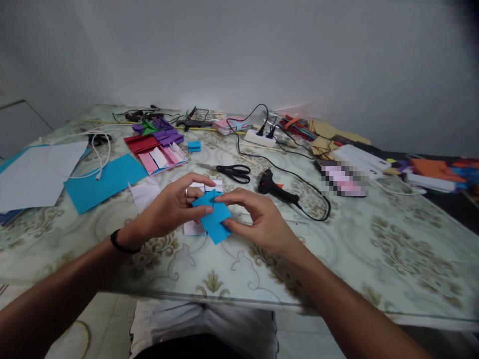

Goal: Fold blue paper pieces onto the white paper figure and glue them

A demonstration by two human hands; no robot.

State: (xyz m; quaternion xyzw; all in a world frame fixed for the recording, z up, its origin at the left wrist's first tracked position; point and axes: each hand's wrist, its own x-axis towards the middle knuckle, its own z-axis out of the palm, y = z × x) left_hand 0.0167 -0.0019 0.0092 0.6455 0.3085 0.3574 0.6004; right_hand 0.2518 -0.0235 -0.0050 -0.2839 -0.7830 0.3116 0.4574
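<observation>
A folded piece of blue paper (216,227) is held above the near middle of the table, between both hands. My left hand (179,202), with a ring and a dark wristband, pinches its left side with the thumb on top. On the right side, the fingertips and thumb of my right hand (264,219) grip its edge. Partly hidden beneath the hands lies white folded paper (193,228) on the table. Just beyond are scissors (234,173) with black handles, and a small folded blue piece (194,146) lies behind them.
A black glue gun (279,188) with a looping cord lies right of my hands. A white power strip (260,138) stands behind. Blue sheet (107,182), white sheets (37,172) and a white cable spread at left. Folded red paper (142,143) and a phone (342,178) lie farther back.
</observation>
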